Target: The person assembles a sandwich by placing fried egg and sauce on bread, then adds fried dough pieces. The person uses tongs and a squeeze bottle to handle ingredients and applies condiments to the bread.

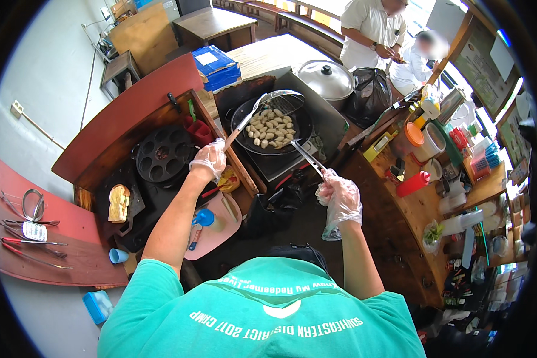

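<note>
My left hand [209,161], in a clear plastic glove, is closed round the wooden handle of a wire mesh skimmer [287,102]. The skimmer's basket rests at the far rim of a dark wok [244,113]. Several pale brown dumpling-like pieces [271,128] lie together in the wok. In my gloved right hand [341,198] is a pair of metal tongs [306,154], their tips reaching the pieces at the wok's near right side. Whether the tongs pinch a piece is too small to tell.
Left of the wok sits a black round-hollowed pan [163,154], with toasted bread [119,203] on a griddle nearby. A pink cutting board [225,230] lies close to my left forearm. A lidded pot [326,80] stands beyond, and a cluttered wooden counter [394,206] runs along the right. Two people are at the back.
</note>
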`<state>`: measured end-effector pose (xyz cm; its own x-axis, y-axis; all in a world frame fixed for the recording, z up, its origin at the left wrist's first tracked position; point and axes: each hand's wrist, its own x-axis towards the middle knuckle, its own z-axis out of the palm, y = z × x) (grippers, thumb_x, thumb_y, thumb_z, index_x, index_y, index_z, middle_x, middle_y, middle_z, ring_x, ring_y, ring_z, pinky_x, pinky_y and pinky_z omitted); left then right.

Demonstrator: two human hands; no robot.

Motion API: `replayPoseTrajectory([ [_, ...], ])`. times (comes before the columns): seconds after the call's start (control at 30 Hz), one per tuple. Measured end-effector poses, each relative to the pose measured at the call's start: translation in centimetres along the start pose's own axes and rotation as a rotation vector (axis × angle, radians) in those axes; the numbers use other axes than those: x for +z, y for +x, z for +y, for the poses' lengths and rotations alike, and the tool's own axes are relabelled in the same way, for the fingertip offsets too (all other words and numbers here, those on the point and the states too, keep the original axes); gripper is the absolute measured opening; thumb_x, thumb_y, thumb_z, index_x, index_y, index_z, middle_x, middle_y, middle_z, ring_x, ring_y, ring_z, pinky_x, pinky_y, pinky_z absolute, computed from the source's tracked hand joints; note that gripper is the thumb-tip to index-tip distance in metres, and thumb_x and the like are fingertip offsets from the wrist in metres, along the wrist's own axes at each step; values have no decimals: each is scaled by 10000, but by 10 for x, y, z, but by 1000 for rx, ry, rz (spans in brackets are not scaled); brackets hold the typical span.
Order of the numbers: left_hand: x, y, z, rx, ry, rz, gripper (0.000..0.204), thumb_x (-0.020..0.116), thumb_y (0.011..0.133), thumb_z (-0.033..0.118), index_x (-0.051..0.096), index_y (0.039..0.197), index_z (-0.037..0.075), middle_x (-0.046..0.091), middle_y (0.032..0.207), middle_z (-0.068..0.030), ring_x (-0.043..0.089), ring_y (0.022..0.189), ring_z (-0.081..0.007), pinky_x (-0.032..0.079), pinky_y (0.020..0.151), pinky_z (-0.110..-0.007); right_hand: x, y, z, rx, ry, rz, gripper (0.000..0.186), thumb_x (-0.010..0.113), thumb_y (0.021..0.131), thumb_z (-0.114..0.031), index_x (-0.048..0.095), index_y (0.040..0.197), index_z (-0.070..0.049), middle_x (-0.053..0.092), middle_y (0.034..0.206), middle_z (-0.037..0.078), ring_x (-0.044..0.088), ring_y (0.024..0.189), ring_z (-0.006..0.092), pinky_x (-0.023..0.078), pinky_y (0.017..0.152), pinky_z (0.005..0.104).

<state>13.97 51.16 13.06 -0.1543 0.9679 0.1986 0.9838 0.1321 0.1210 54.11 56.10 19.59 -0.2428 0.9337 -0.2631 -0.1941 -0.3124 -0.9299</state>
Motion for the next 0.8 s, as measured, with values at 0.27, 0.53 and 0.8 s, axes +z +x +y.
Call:
replayPoseTrajectory([
  [0.27,1,-1,0,127,39,16,247,567,905,182,660,1042,-2,718,945,-225,726,871,-388,600,809,-468,0,-1,0,-12,-86,32,374,714,930,-307,680,703,-10,638,621,54,565,539,132,437,541,273],
  [0.53,-2,-4,0,-6,36,57,311,573,880,178,632,1135,11,702,989,-246,702,927,-409,575,838,-492,-2,2,2,29,-12,2,365,728,917,-307,675,715,-7,634,634,64,571,548,136,449,531,285],
  [0.8,-5,-5,1,-37,50,90,293,571,912,179,624,1148,13,706,929,-187,724,842,-363,601,780,-462,-3,1,6,0,-47,15,240,656,930,-216,690,880,17,566,648,43,484,538,111,361,508,262],
])
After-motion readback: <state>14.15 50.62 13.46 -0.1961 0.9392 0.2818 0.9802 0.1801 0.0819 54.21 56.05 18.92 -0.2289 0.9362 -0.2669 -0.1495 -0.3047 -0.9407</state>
